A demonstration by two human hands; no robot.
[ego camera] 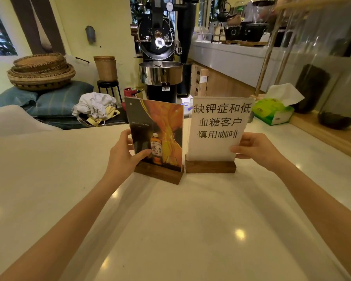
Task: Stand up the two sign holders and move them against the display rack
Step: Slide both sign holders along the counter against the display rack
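Two sign holders stand upright side by side on the white counter (170, 230), each an acrylic panel in a dark wooden base. The left sign holder (160, 126) shows a whisky bottle on an orange and black picture. My left hand (124, 155) grips its left edge, thumb across the front. The right sign holder (217, 118) carries a white sheet with black Chinese writing. My right hand (253, 150) holds its lower right edge. The display rack (320, 63), with wooden posts and a wooden base, stands at the far right, apart from both signs.
A green tissue pack (276, 110) lies beside the rack's post. Dark jars (336, 118) sit on the rack's base. Beyond the counter's far edge stand a black coffee roaster (160, 57), stacked woven baskets (41, 72), cushions and a pile of cloths (95, 108).
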